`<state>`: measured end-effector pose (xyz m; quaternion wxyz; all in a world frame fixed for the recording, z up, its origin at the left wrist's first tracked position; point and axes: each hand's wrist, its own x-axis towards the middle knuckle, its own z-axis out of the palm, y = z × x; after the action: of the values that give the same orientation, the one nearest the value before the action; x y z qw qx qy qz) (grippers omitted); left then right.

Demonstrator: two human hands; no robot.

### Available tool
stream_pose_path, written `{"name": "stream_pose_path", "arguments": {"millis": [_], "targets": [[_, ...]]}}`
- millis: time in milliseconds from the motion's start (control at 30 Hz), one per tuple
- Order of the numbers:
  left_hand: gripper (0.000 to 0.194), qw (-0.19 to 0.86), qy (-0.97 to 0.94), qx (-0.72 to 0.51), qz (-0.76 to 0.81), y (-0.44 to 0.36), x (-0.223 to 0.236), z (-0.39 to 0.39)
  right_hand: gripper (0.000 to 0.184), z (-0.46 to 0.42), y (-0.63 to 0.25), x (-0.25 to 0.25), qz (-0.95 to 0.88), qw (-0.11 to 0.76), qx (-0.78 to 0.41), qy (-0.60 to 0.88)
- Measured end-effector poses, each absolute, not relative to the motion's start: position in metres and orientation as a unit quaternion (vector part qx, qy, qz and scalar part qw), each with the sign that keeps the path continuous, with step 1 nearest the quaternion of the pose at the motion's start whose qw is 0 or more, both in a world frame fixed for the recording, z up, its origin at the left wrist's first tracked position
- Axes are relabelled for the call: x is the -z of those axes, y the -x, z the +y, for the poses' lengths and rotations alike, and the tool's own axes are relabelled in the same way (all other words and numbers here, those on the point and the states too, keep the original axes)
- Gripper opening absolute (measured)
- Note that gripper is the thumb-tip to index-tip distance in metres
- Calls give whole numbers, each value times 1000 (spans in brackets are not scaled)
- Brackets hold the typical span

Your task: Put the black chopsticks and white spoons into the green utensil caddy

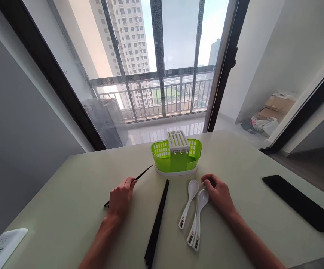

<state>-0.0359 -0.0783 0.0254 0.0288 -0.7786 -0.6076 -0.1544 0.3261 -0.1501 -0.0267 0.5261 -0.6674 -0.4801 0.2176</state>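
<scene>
The table bears chopsticks, spoons, basket, black slab.

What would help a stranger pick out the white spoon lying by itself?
On the pale table, find the bright green, perforated plastic basket. Just on its near side, right of the long black chopsticks, lies the glossy white spoon. Unlike the overlapping white spoons to its right, it has none stacked with it.

My left hand pinches, palm down, lower left of centre, forearm rising from the bottom edge; my right hand curls loosely, lower right of centre
</scene>
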Motion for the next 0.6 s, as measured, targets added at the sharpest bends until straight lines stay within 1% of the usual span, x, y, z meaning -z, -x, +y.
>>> {"name": "stream_pose_path", "arguments": {"millis": [133, 367, 600], "targets": [[30, 9, 783, 192, -591, 29, -22, -80, 29, -150, -326, 26, -481, 526, -220, 666], [37, -33, 788, 280, -547, 10, -25, -89, 29, -149, -327, 27, -482, 526, -220, 665], [36, -36, 801, 289, -523, 5, -23, -94, 30, -148, -326, 29, -484, 525, -217, 665]]}}
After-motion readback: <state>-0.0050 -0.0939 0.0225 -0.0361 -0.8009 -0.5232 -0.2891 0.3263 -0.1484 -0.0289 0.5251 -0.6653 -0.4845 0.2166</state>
